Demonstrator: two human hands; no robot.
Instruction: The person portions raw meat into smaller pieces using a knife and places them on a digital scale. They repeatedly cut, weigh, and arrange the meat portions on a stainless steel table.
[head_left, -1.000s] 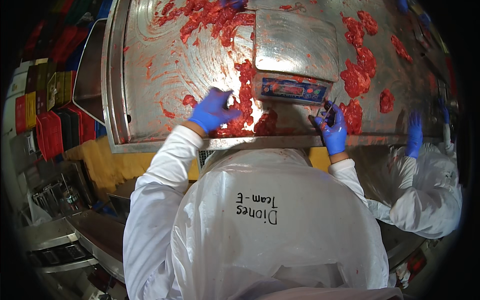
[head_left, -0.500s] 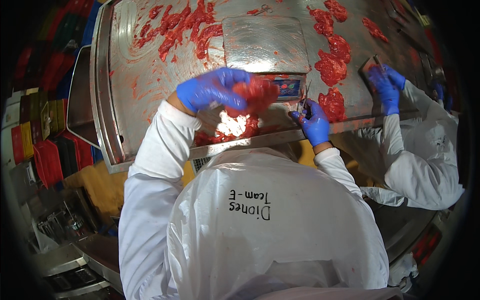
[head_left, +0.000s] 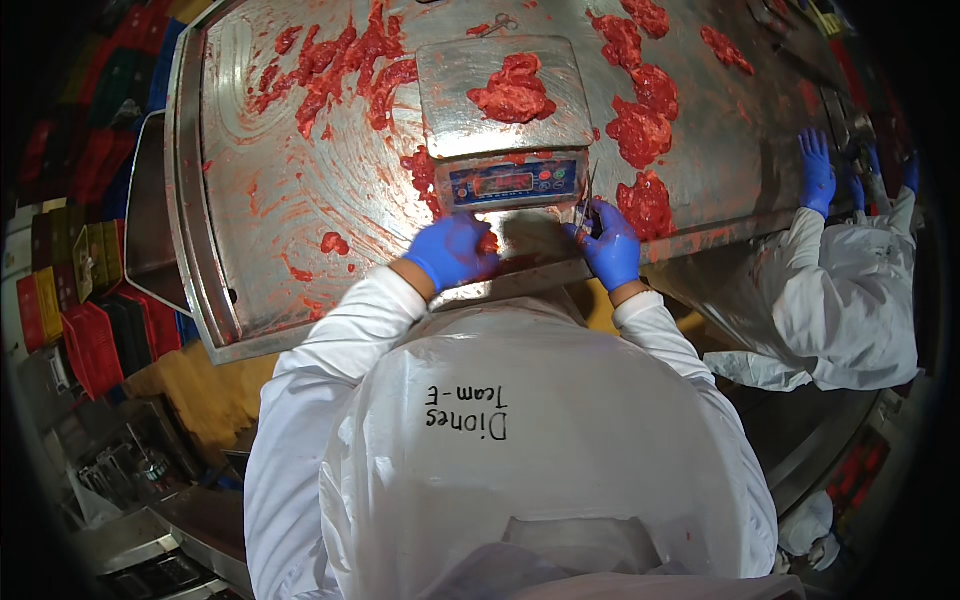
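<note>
A lump of raw red meat (head_left: 512, 90) lies on the steel platform of a weighing scale (head_left: 450, 125), whose lit display panel faces me. My left hand (head_left: 450, 250), in a blue glove, is closed at the table's near edge, just below the scale. A small scrap of red meat (head_left: 488, 242) shows at its fingertips. My right hand (head_left: 612, 245), also blue-gloved, is closed round a pair of scissors (head_left: 585, 205), blades pointing away from me beside the scale's right corner. The scissors' handles are partly hidden by my fingers.
Meat strips (head_left: 345, 65) are spread on the steel table (head_left: 270, 190) at left. Several meat pieces (head_left: 640, 130) form a row right of the scale. Another pair of scissors (head_left: 502, 24) lies behind it. At right, a co-worker's gloved hand (head_left: 817, 172) is over the table. Crates (head_left: 95, 345) stand at left.
The lump of meat has gone from my left hand onto the scale. That hand has drawn back to the table's near edge. My right hand keeps the scissors. The co-worker's hands have moved farther right.
</note>
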